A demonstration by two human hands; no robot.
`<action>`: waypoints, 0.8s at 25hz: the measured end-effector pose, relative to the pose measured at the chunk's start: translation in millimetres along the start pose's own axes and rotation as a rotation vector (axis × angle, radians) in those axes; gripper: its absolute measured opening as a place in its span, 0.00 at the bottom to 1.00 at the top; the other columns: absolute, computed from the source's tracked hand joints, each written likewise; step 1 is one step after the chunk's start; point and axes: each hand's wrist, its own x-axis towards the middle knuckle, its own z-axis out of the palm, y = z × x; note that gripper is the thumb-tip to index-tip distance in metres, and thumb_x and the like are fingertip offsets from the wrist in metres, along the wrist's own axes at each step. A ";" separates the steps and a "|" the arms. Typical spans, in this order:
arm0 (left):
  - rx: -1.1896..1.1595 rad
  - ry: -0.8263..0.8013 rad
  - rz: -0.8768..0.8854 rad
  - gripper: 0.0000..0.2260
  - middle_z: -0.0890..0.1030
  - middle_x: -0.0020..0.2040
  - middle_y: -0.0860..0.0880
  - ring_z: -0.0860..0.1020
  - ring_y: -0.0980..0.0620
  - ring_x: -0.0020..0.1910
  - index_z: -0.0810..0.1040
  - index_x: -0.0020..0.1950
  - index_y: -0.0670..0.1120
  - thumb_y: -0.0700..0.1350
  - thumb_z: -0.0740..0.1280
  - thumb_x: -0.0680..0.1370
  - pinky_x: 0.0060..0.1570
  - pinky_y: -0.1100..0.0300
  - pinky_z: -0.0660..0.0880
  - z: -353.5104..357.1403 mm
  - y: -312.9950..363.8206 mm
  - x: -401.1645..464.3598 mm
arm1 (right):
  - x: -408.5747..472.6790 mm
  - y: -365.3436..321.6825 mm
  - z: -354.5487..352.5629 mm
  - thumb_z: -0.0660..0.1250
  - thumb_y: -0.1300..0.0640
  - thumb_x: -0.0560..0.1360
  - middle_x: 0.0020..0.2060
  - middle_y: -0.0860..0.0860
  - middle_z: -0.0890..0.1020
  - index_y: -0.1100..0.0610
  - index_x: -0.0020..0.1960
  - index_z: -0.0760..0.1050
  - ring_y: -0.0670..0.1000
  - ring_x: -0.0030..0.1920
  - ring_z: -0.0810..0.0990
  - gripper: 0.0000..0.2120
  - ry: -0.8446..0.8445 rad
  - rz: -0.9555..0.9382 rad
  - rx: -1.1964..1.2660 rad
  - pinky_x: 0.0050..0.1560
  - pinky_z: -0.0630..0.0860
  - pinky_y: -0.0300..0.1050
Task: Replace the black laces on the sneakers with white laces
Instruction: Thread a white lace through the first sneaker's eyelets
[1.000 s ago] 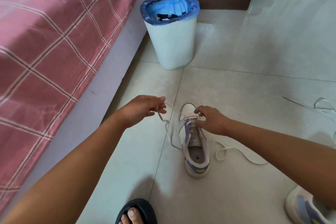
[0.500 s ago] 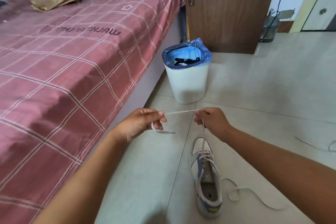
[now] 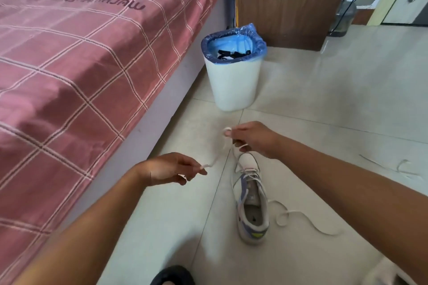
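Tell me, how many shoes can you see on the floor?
2. One sneaker stands on the tiles in the middle, below the right hand. A second sneaker peeks in at the bottom right corner, mostly cut off by the picture's edge.

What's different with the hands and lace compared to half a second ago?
The left hand dropped toward the floor, still pinching the white lace end, so the span that ran level between the hands now slants. The right hand still grips the lace above the sneaker. Sneaker, bin with black laces unchanged.
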 end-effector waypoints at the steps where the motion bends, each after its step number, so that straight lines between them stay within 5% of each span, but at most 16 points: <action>1: 0.013 -0.071 -0.014 0.05 0.80 0.37 0.52 0.76 0.57 0.37 0.84 0.47 0.47 0.43 0.68 0.77 0.38 0.65 0.72 11.0 -1.0 7.1 | -1.6 -1.8 9.7 0.72 0.56 0.72 0.36 0.49 0.79 0.55 0.53 0.78 0.46 0.37 0.78 0.10 -0.149 -0.005 -0.027 0.36 0.74 0.37; 4: 0.067 -0.199 -0.066 0.07 0.83 0.47 0.50 0.80 0.56 0.40 0.83 0.42 0.49 0.40 0.67 0.77 0.37 0.66 0.73 43.6 -5.1 30.1 | -0.3 11.5 6.3 0.71 0.58 0.73 0.46 0.52 0.79 0.54 0.58 0.76 0.48 0.44 0.78 0.15 -0.125 -0.003 -0.311 0.39 0.74 0.36; 6: 0.022 -0.064 -0.080 0.05 0.83 0.48 0.48 0.81 0.56 0.40 0.82 0.43 0.46 0.40 0.67 0.77 0.37 0.66 0.74 64.6 -13.1 47.5 | -2.9 32.6 -9.4 0.67 0.59 0.75 0.51 0.55 0.80 0.60 0.54 0.78 0.51 0.48 0.78 0.09 0.063 -0.004 -0.740 0.44 0.72 0.39; 8: -0.172 0.206 -0.100 0.03 0.82 0.44 0.45 0.80 0.54 0.37 0.80 0.44 0.42 0.37 0.68 0.76 0.35 0.66 0.76 84.5 -23.5 65.7 | -8.0 61.2 -16.9 0.65 0.60 0.75 0.53 0.56 0.81 0.61 0.53 0.80 0.53 0.52 0.78 0.10 0.031 0.079 -0.969 0.49 0.71 0.41; 12: -0.460 0.458 -0.159 0.03 0.81 0.38 0.42 0.80 0.51 0.35 0.78 0.41 0.39 0.32 0.69 0.73 0.34 0.64 0.79 115.9 -29.1 96.0 | -13.3 98.9 0.8 0.66 0.56 0.75 0.54 0.56 0.81 0.55 0.53 0.82 0.54 0.55 0.77 0.10 -0.053 0.145 -1.026 0.53 0.71 0.43; 16: -0.374 0.596 -0.131 0.07 0.82 0.42 0.41 0.82 0.44 0.41 0.78 0.37 0.42 0.33 0.71 0.72 0.47 0.54 0.80 127.6 -24.0 113.6 | -2.9 117.2 12.2 0.64 0.53 0.75 0.51 0.59 0.79 0.51 0.51 0.83 0.59 0.54 0.74 0.10 0.089 0.126 -0.943 0.49 0.68 0.43; 20: -0.256 0.676 -0.074 0.08 0.81 0.38 0.46 0.81 0.46 0.40 0.78 0.36 0.47 0.36 0.72 0.72 0.47 0.53 0.80 127.8 -26.7 116.2 | 3.5 130.5 12.4 0.66 0.52 0.74 0.51 0.58 0.77 0.50 0.49 0.83 0.59 0.55 0.73 0.08 0.118 0.157 -0.836 0.48 0.64 0.41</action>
